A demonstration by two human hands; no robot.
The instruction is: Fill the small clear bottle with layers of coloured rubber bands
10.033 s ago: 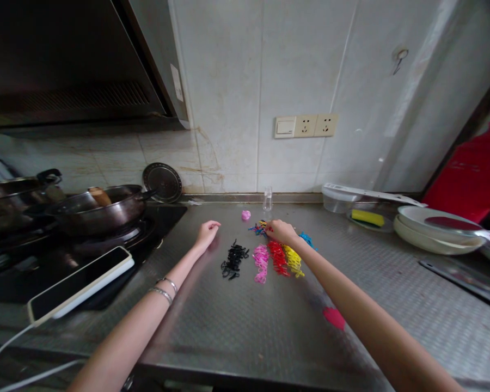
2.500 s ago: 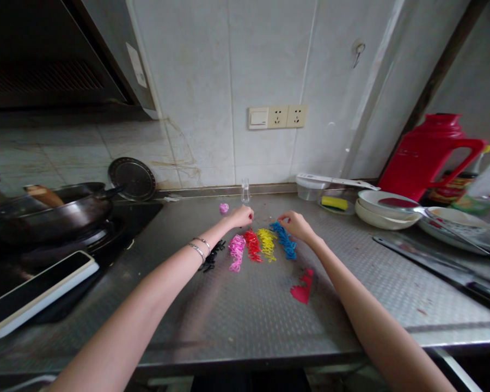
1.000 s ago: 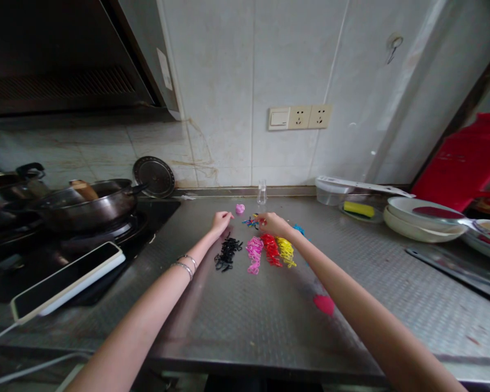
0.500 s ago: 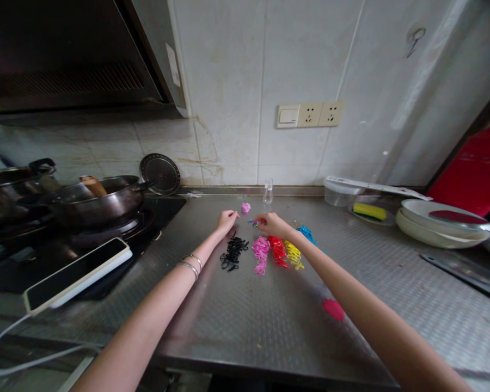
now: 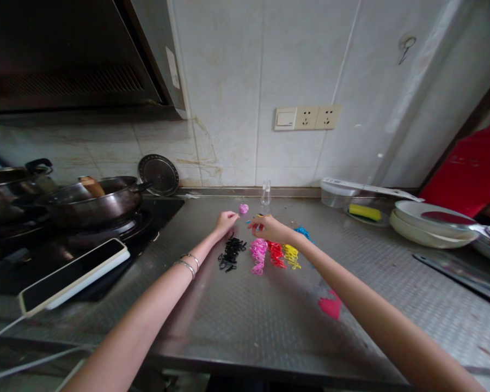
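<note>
Small rubber bands lie in colour heaps on the steel counter: a black heap, a pink heap, a red heap, a yellow heap and a blue heap. My right hand hovers just above the pink heap, fingers bent down and drawn together; whatever they hold is too small to make out. A few mixed bands peek out behind it. My left hand rests behind the black heap, its fingers pinched, contents hidden.
A pink lump and a clear little bottle stand near the wall. Left are a phone, a pan and the stove. Right are a plastic tub, a yellow sponge, bowls and a knife.
My right hand has moved from the mixed bands toward me, over the pink heap. My left hand stays in place. The camera view has shifted slightly.
</note>
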